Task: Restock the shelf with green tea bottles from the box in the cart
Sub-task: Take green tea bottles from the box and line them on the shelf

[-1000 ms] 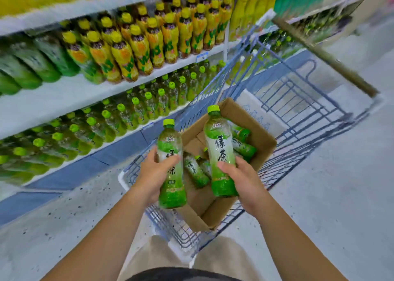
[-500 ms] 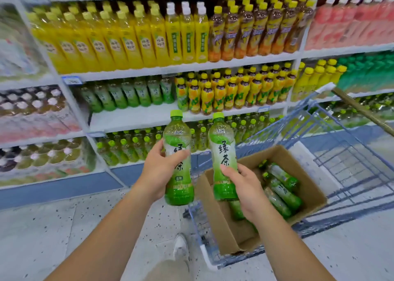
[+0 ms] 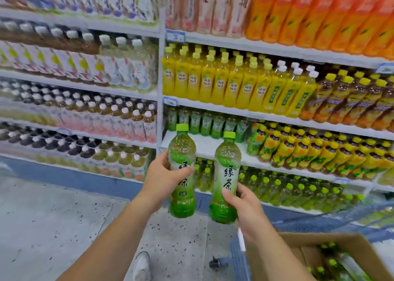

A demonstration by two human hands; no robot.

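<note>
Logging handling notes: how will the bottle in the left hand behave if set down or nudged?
The bottle looks full, so probably heavy for its size. Tall and narrow, it may tip if nudged. Round-bodied, it would likely roll lying down.

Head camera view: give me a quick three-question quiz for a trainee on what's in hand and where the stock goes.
1. True or false: the left-hand grip holds the left bottle and the right-hand grip holds the right bottle, both caps up.
2. The bare shelf space lies in front of which row? A yellow-labelled, B green-labelled, C orange-labelled.
3. Fill in: the cardboard box shows at the lower ___ corner.
Key: 1 true; 2 B; 3 right.
</note>
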